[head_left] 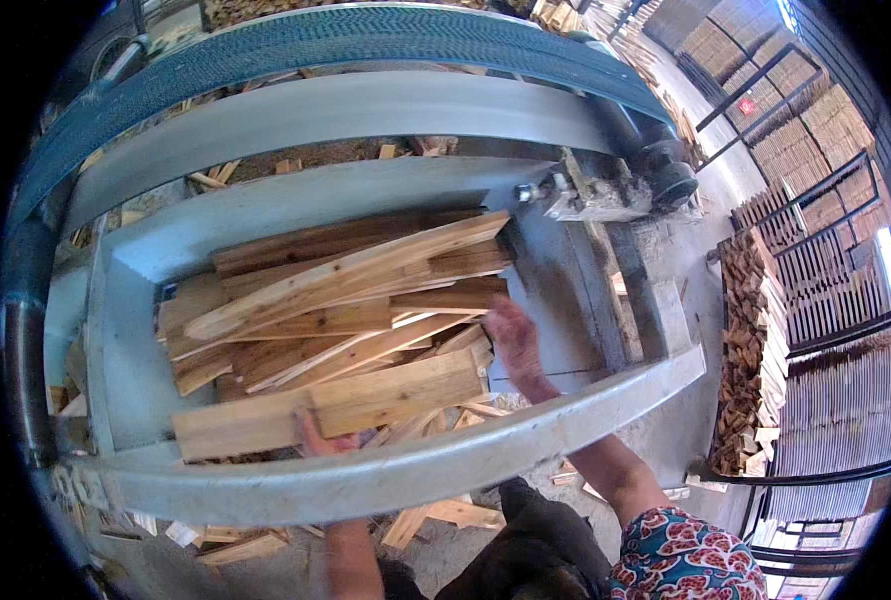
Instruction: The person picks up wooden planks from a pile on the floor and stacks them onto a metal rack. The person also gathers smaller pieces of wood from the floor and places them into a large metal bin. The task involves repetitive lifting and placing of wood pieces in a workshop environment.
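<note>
A heap of wooden boards (356,275) lies crisscross in a light blue-grey metal trough (141,300). My left hand (328,438) reaches in from below the front rail, its fingers closed on a wooden board (236,428) at the near side of the heap. That board looks smeared by motion. Another flat board (396,392) sits right beside it, above the hand. At the heap's right end is my right hand (516,338), close to the end of a darker board (451,297). Its fingers look bent but are blurred, and whether they grip anything is unclear.
A metal front rail (406,475) crosses over my forearms. Beyond the trough run a grey beam (346,110) and a green belt (366,35). A bracket with a roller (666,175) juts out at the right. Wood scraps (246,548) litter the floor; stacked lumber (836,390) stands far right.
</note>
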The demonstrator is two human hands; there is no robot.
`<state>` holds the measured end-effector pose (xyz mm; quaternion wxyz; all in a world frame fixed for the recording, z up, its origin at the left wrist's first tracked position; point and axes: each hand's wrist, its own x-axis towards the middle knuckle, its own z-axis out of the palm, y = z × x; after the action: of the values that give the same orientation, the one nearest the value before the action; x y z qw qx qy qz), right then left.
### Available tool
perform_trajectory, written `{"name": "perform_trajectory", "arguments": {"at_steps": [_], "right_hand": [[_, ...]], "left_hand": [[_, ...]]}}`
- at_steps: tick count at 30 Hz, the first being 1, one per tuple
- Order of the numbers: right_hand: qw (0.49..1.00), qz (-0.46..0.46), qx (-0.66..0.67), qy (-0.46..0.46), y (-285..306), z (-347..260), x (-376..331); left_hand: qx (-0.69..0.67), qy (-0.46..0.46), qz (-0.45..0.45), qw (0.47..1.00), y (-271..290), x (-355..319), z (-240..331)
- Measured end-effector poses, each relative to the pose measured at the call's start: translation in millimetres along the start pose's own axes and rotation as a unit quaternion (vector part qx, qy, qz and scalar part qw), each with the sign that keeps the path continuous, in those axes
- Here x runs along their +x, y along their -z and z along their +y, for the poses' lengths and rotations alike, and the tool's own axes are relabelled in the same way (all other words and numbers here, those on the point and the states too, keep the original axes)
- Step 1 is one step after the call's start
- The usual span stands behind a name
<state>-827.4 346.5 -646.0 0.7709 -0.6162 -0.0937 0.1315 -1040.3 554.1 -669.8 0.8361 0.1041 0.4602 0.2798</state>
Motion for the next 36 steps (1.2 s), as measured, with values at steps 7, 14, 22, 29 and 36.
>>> {"name": "perform_trajectory", "arguments": {"at_steps": [7,14,22,29,36], "right_hand": [[0.898,0.153,-0.411,0.041,45.2,15.8,114.0],[0.946,0.168,0.027,-0.276,35.6,41.9,64.0],[0.982,0.094,0.092,-0.135,66.2,56.1,124.0],[0.983,0.076,0.104,-0.133,69.8,43.8,126.6],[0.983,0.073,0.105,-0.130,67.5,36.1,129.6]], "left_hand": [[0.175,-0.035,-0.012,0.984,-98.8,33.9,32.0],[0.327,-0.024,0.063,0.942,-86.1,64.8,47.1],[0.365,-0.005,0.050,0.930,-97.4,59.7,52.9],[0.363,-0.011,0.035,0.931,-87.1,67.7,48.5],[0.381,-0.001,0.110,0.918,-78.8,50.9,39.3]]}}
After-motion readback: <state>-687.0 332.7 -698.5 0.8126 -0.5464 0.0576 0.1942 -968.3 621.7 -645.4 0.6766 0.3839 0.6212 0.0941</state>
